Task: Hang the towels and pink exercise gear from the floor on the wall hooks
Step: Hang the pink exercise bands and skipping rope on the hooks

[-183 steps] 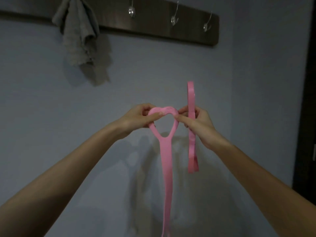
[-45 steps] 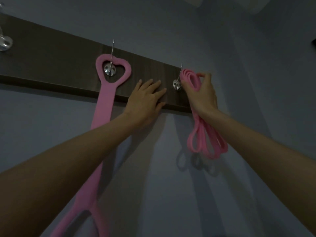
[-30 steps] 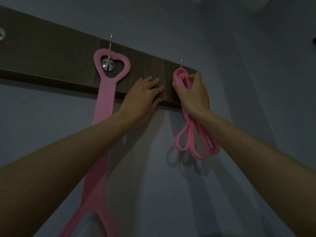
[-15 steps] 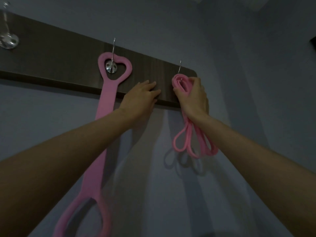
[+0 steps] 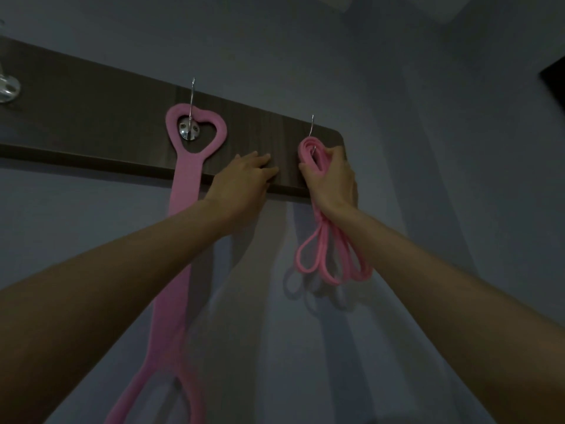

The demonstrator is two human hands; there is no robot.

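Note:
A pink strap with a heart-shaped loop [image 5: 183, 191] hangs from a metal hook [image 5: 190, 130] on the dark wooden hook board [image 5: 91, 130]. At the board's right end, my right hand [image 5: 331, 182] grips a bundle of pink resistance bands [image 5: 330, 255]. The top of the bundle is looped over the rightmost hook [image 5: 312, 127], and the rest dangles below my wrist. My left hand [image 5: 244, 182] rests flat on the board between the two hooks, fingers straight.
Another metal hook [image 5: 7, 87] shows at the far left edge of the board. The grey wall [image 5: 428, 209] runs behind everything. A dark object [image 5: 555, 84] juts in at the upper right. No towel is in view.
The bundle of bands has gone from beside the rightmost hook onto it and settled slightly lower. My left hand has stayed on the board.

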